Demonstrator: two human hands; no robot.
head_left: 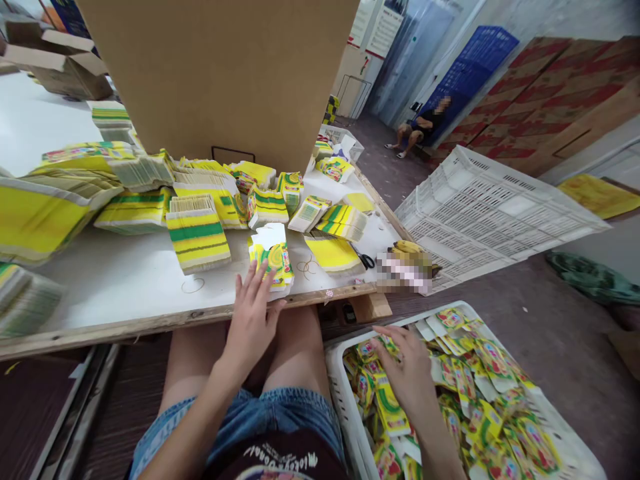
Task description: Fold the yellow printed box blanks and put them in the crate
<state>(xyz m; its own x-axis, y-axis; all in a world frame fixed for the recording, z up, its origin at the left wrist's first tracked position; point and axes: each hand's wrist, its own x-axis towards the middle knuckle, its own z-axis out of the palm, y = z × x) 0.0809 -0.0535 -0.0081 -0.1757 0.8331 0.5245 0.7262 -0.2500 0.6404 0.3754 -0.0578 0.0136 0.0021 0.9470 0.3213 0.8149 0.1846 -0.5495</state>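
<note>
My left hand (253,320) lies at the table's front edge, fingers stretched out flat on a small yellow-and-green printed carton (280,257) with white flaps. My right hand (407,367) hovers over the near left side of a white plastic basket (463,308), its fingers apart and slightly bent, with nothing visible in them. Filled yellow-and-green packets (483,427) are heaped in that basket. Bundles of flat yellow-and-green cartons, one of them a striped stack (197,233), stand behind my left hand.
Black-handled scissors (367,260) lie by a yellow bundle, close to bananas (407,248) at the table's right end. Rubber bands (306,268) rest on the white tabletop (135,267). A large cardboard sheet (215,80) rises behind. White crates (495,207) stand right; a person (425,127) sits beyond.
</note>
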